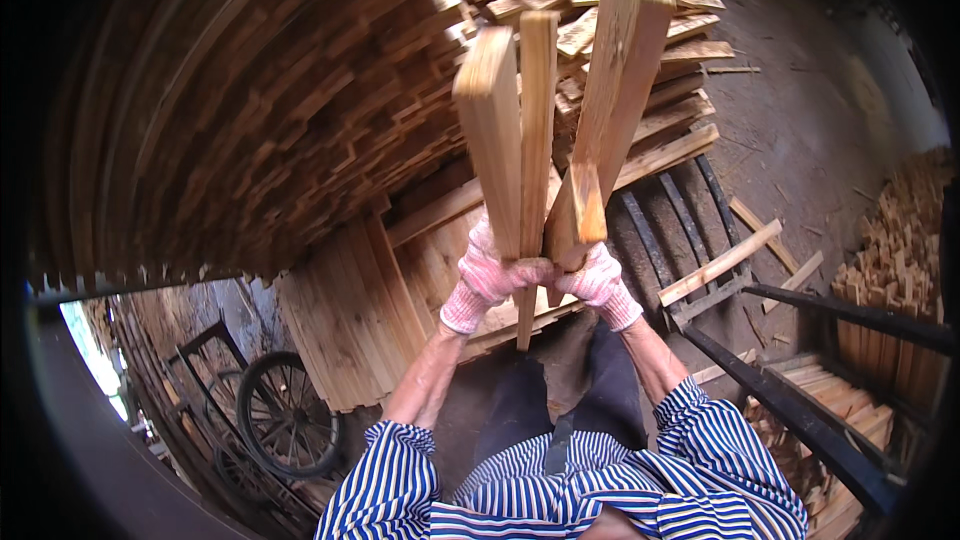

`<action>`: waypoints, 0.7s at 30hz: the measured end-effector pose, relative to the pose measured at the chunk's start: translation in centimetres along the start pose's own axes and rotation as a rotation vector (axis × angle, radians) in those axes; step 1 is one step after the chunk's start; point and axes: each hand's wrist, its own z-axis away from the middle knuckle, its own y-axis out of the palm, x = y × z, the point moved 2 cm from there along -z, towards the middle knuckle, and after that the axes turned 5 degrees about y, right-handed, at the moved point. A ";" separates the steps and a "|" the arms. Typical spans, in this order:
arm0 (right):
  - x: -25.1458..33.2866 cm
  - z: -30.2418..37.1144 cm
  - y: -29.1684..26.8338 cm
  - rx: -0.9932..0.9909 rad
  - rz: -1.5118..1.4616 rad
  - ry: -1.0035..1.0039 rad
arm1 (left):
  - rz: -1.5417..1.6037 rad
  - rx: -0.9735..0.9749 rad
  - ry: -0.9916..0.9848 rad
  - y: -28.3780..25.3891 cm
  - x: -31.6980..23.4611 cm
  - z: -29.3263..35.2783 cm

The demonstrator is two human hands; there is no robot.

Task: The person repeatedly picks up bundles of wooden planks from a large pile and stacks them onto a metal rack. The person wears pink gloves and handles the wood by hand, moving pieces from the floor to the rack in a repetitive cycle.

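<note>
I hold several wooden boards upright in front of my body, in pinkish-white knit gloves. My left hand [489,278] is closed round the lower part of a thick left board [489,130] and a narrower middle board [538,110]. Closed at the lower end of a wide right board [622,70] is my right hand [602,286]. A shorter-looking piece [587,202] stands against that wide board, close to the right glove. The boards fan apart toward their tops. My gloves almost meet at the bottom, and the fingers behind the wood are partly hidden.
A tall wood stack [260,110] rises at the left and far side. Below my hands lie flat boards [350,310]. Black metal cart handles [800,415] and bars [650,235] are at right, with a loose plank [720,263]. A spoked wheel [290,415] stands lower left.
</note>
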 end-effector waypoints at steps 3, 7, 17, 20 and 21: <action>-3.8 -3.7 4.0 0.010 0.195 0.011 | -0.592 0.032 0.131 -4.1 1.9 3.3; -12.3 -11.7 4.5 -0.133 0.502 -0.174 | 0.136 0.080 -0.129 -6.5 12.3 3.4; -4.8 -5.5 17.1 0.226 0.684 -0.327 | 0.632 -0.315 0.023 -19.0 30.7 18.0; -11.7 -5.7 18.1 0.169 0.364 -0.332 | 0.704 -0.272 0.216 -19.1 30.5 19.8; -12.5 -5.5 17.6 0.118 0.395 -0.129 | 0.769 -0.375 0.237 -17.3 27.9 20.1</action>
